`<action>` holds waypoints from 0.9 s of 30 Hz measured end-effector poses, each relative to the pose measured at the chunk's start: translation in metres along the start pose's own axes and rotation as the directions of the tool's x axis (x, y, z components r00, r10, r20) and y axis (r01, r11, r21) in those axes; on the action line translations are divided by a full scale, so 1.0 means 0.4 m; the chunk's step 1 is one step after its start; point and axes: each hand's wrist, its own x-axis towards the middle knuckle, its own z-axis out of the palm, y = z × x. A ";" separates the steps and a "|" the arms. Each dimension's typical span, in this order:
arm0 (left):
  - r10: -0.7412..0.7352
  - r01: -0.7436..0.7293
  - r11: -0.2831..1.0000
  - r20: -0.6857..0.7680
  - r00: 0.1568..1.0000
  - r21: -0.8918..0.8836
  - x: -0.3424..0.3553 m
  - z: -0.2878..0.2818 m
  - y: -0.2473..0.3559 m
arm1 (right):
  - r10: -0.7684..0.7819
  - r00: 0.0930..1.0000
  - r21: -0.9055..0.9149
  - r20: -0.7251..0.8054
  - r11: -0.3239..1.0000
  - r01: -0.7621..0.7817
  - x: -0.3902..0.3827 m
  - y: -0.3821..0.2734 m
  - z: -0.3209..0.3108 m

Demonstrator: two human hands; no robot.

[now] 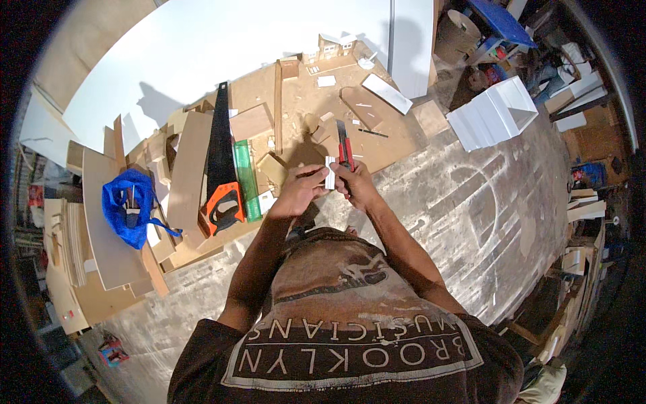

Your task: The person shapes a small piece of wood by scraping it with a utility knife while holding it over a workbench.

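Note:
In front of my chest, a small white strip-like piece with lengthwise lines stands upright between my two hands. My left hand pinches its left side between thumb and fingers. My right hand is closed round a red utility knife, its blade pointing away from me; the right thumb also touches the white piece. Beyond the hands lies a brown board strewn with offcuts and crumbs. A dark pen or pencil rests right of the knife. Some fingers are hidden behind the piece.
To the left lie a handsaw with an orange-and-black handle, a green translucent strip, wooden boards and a blue bag. A small model house sits at the far edge. A white box-like piece stands on the floor at right.

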 end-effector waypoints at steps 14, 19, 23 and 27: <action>0.300 -0.155 0.854 -0.228 0.926 0.497 0.036 -0.083 -0.027 | -0.025 0.995 -0.380 -0.100 0.925 -0.015 0.017 0.007 -0.028; 0.388 -0.233 0.870 -0.311 0.868 0.435 0.101 -0.137 -0.066 | 0.055 0.984 -0.409 -0.169 0.904 -0.121 0.047 0.069 -0.031; 0.682 -0.194 0.399 -0.149 0.716 0.896 0.174 -0.193 -0.081 | -0.180 0.969 -0.579 -0.170 0.814 0.049 0.082 0.132 -0.072; 0.682 -0.101 0.134 -0.017 0.731 0.986 0.212 -0.301 -0.095 | 0.035 0.972 -0.587 -0.234 0.792 -0.170 0.079 0.143 -0.059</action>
